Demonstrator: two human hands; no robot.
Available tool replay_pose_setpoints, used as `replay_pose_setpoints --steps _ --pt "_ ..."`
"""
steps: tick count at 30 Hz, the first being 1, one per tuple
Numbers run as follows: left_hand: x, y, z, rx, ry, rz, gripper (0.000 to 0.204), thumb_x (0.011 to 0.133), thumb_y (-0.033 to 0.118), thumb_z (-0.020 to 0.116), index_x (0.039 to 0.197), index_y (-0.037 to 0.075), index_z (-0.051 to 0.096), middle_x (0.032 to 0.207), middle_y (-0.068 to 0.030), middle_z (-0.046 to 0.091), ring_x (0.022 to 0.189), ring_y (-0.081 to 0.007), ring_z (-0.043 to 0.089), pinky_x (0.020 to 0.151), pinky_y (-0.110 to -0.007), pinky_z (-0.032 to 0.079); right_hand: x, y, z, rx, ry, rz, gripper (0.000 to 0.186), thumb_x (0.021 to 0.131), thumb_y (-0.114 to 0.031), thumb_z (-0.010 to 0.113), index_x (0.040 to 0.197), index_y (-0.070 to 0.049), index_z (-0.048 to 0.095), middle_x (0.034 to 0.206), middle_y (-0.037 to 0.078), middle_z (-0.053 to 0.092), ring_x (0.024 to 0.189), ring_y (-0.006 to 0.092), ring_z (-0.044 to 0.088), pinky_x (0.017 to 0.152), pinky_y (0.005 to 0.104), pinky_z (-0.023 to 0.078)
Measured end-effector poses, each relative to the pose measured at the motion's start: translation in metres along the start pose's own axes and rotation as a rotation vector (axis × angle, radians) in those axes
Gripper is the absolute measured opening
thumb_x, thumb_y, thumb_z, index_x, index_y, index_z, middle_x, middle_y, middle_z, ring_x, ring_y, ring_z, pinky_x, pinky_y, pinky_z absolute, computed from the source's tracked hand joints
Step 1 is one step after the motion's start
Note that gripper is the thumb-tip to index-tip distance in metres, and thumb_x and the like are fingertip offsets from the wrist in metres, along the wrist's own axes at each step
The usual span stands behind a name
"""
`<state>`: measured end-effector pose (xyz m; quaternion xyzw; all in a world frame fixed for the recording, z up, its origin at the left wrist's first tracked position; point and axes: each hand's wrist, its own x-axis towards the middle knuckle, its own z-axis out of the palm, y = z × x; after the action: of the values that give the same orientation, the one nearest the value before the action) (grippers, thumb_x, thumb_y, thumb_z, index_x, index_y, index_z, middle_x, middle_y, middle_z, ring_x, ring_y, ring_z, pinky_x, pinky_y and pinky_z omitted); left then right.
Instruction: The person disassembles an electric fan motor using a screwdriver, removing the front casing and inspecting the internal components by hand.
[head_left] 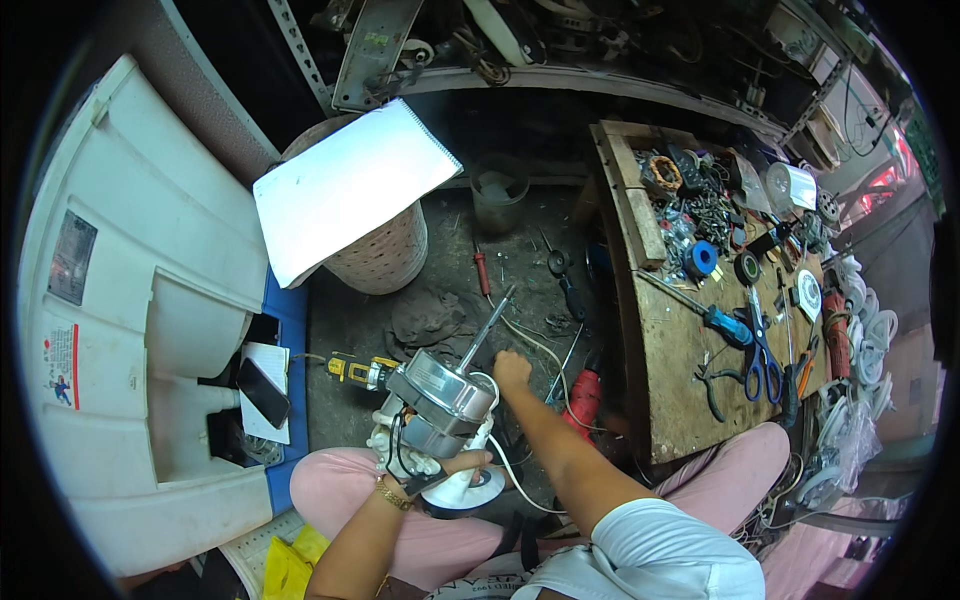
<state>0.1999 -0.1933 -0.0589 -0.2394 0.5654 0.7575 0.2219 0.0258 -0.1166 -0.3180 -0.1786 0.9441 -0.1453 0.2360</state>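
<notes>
A fan motor (437, 388) with a silver metal casing and a long bare shaft rests over my lap, tilted, its shaft pointing up and away to the right. My left hand (455, 470) is wrapped round the white plastic part under the motor, with a white round base (470, 492) beside the fingers. Just right of the motor, my right hand (513, 371) is closed in a fist, its back upward. Whatever it may hold is hidden. A white cord (520, 480) runs from the motor past my right forearm.
On the floor lie a red-handled soldering iron (481, 270), a dark cloth (428, 318), a black-handled tool (568, 285) and a red object (584, 402). The wooden table (690, 400) at right carries scissors (762, 360) and loose screws. A notebook (355, 190) tops a basket (385, 255).
</notes>
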Motion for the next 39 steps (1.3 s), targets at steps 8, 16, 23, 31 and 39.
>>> replay_pose_setpoints --steps 8,16,23,31,39 --pt "0.013 -0.006 -0.009 -0.039 0.108 -0.071 0.025 0.083 0.013 0.068 0.104 0.003 0.058 0.072 -0.0028 0.061 0.062 -0.0111 0.060 0.060 -0.025 0.051 -0.001 -0.007 -0.018 0.026 -0.082 -0.055 0.040 0.075 -0.024 0.070 0.106 -0.001 0.057 0.101 0.022 0.062 0.088 0.0389 0.062 0.079 0.0487 0.051" --pt "0.029 -0.013 -0.023 0.182 0.212 0.006 0.017 0.082 0.016 0.069 0.089 0.003 0.062 0.072 -0.0041 0.062 0.063 -0.0124 0.061 0.061 -0.025 0.051 0.017 -0.012 -0.035 0.547 -0.137 -0.381 0.033 0.077 -0.024 0.068 0.103 -0.008 0.058 0.101 0.012 0.062 0.098 0.0239 0.057 0.080 0.0391 0.047" --pt "0.032 -0.023 -0.032 -0.140 0.354 -0.058 0.021 0.082 0.024 0.063 0.083 0.003 0.061 0.069 -0.0045 0.061 0.061 -0.0129 0.060 0.056 -0.026 0.049 -0.026 -0.067 -0.120 1.977 -0.770 -0.116 0.041 0.090 -0.030 0.054 0.127 -0.015 0.050 0.118 0.004 0.058 0.103 0.0193 0.057 0.085 0.0347 0.046" --pt "0.068 -0.062 -0.043 -0.238 0.373 -0.020 0.017 0.085 0.024 0.061 0.078 0.009 0.058 0.067 -0.0023 0.059 0.055 -0.0135 0.059 0.051 -0.027 0.049 -0.025 -0.111 -0.148 1.832 -0.927 -0.321 0.023 0.083 -0.013 0.069 0.100 -0.005 0.056 0.086 0.001 0.064 0.080 0.0116 0.064 0.075 0.0258 0.051" --pt "0.085 -0.091 -0.056 -0.794 0.231 0.239 0.037 0.098 0.027 0.038 0.123 0.003 0.050 0.113 -0.0157 0.061 0.101 -0.0261 0.063 0.087 -0.040 0.054 -0.020 -0.120 -0.169 1.624 -1.060 -0.226 0.027 0.089 -0.021 0.064 0.107 -0.002 0.056 0.091 0.005 0.064 0.078 0.0114 0.064 0.072 0.0250 0.054"
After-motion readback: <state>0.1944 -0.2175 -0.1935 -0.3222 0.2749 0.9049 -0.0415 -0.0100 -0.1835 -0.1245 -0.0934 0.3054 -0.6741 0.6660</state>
